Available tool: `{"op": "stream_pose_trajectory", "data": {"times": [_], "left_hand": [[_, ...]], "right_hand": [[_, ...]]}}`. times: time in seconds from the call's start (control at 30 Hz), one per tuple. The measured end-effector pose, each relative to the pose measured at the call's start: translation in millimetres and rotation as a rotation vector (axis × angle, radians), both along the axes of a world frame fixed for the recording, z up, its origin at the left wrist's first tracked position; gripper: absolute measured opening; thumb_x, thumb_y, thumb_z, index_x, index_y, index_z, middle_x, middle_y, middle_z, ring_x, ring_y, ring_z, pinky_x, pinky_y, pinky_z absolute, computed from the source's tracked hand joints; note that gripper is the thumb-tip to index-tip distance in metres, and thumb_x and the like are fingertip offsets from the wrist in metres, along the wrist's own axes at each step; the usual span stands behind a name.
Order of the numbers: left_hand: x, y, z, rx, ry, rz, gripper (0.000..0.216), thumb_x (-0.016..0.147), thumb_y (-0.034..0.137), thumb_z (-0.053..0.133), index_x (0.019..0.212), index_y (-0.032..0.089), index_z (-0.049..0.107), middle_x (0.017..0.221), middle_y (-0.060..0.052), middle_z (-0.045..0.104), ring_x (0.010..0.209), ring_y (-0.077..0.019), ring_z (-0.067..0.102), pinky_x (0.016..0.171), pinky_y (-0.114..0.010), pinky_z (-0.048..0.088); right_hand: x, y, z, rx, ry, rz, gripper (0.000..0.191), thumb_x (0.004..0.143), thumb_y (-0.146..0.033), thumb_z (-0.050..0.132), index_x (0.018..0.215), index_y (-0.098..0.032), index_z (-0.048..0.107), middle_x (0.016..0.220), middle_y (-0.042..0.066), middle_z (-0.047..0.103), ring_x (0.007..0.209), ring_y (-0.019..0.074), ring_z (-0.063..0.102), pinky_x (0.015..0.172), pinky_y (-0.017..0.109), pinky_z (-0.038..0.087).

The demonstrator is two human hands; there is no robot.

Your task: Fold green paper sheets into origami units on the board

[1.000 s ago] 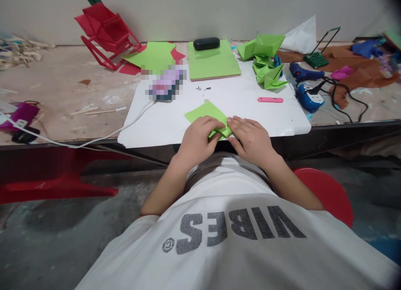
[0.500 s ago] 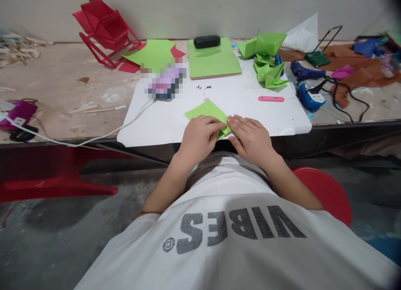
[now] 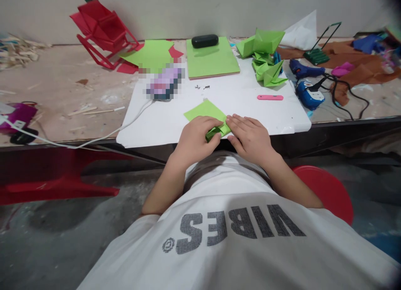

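Note:
A green paper sheet [image 3: 204, 110], partly folded, lies on the white board [image 3: 250, 112] near its front edge. My left hand [image 3: 196, 138] curls over the paper's near corner, thumb and fingers pinching a folded flap. My right hand [image 3: 250, 135] rests beside it with fingers stretched flat, pressing the paper's right edge down on the board. The paper's near part is hidden under both hands.
On the board lie a pink stick [image 3: 270, 97], a stack of green sheets [image 3: 211, 62] with a black case [image 3: 204, 41] on it, and folded green paper shapes [image 3: 266, 56]. Blue glue guns [image 3: 308, 93] with cables sit right. A red model chair [image 3: 103, 31] stands back left.
My left thumb has lifted a small folded flap at the paper's near corner. The right hand stays flat in place. The view has shifted slightly.

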State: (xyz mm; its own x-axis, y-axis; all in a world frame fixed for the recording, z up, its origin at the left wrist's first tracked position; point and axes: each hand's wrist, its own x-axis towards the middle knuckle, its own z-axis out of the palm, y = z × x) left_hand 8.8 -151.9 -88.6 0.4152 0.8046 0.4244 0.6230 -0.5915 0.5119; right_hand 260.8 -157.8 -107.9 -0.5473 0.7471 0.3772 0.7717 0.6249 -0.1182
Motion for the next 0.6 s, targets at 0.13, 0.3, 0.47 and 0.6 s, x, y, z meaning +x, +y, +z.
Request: {"op": "stream_pose_trajectory", "data": {"times": [0.13, 0.3, 0.47, 0.6], "left_hand": [[-1.8, 0.0, -1.3, -0.001, 0.005, -0.021, 0.033, 0.107, 0.031, 0.068, 0.132, 0.022, 0.087, 0.137, -0.011, 0.090, 0.129, -0.0324, 0.083, 0.117, -0.052, 0.066], [-3.6, -0.2, -2.1, 0.039, 0.011, -0.058, 0.033, 0.111, 0.028, 0.065, 0.133, 0.021, 0.088, 0.138, -0.012, 0.090, 0.128, -0.0314, 0.083, 0.115, -0.051, 0.065], [-5.8, -0.5, -2.1, 0.060, 0.060, -0.104, 0.033, 0.115, 0.034, 0.066, 0.137, 0.022, 0.087, 0.142, -0.014, 0.089, 0.133, -0.0326, 0.083, 0.116, -0.052, 0.065], [-6.6, -0.3, -3.7, 0.062, 0.058, -0.111, 0.033, 0.115, 0.039, 0.068, 0.137, 0.023, 0.087, 0.143, -0.014, 0.089, 0.135, -0.0330, 0.084, 0.117, -0.052, 0.065]], "right_hand": [[-0.1, 0.0, -1.1, 0.001, 0.007, -0.002, 0.058, 0.124, -0.037, 0.049, 0.171, -0.011, 0.070, 0.175, 0.017, 0.072, 0.168, 0.0345, 0.067, 0.137, 0.055, 0.053], [-0.6, 0.2, -0.9, -0.014, 0.012, -0.006, 0.056, 0.124, -0.037, 0.051, 0.171, -0.014, 0.070, 0.175, 0.017, 0.071, 0.168, 0.0352, 0.067, 0.136, 0.056, 0.053], [-0.8, 0.0, -0.4, -0.003, 0.013, -0.004, 0.056, 0.125, -0.038, 0.049, 0.168, -0.012, 0.073, 0.176, 0.016, 0.071, 0.168, 0.0340, 0.066, 0.138, 0.053, 0.051], [-0.9, -0.7, 0.2, -0.010, 0.014, -0.012, 0.055, 0.125, -0.038, 0.049, 0.168, -0.014, 0.073, 0.176, 0.016, 0.071, 0.169, 0.0335, 0.066, 0.138, 0.053, 0.051]]}}
